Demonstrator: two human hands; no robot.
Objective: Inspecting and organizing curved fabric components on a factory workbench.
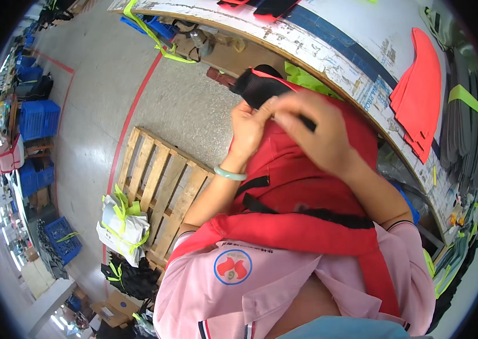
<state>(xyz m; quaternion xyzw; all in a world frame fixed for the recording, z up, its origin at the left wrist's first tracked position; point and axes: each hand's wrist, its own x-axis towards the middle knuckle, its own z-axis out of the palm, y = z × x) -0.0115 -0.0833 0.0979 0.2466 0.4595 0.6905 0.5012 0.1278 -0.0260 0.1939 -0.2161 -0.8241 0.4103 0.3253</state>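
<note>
In front of my red apron, both hands meet at a black mesh fabric piece with a red strip along it. My left hand, with a pale green bangle on its wrist, pinches the near edge of the fabric between thumb and fingers. Over from the right comes my right hand, bent, its fingertips close to the left thumb and partly smeared by motion. Whether the right fingers grip the fabric is not clear. A small dark part shows beneath the right hand, its kind hidden.
A worn white worktable curves along the right, bearing stacked red fabric pieces and grey pieces tied with a yellow-green strip. Left are a wooden pallet, a white bundle and blue crates. Yellow-green fabric lies under the table.
</note>
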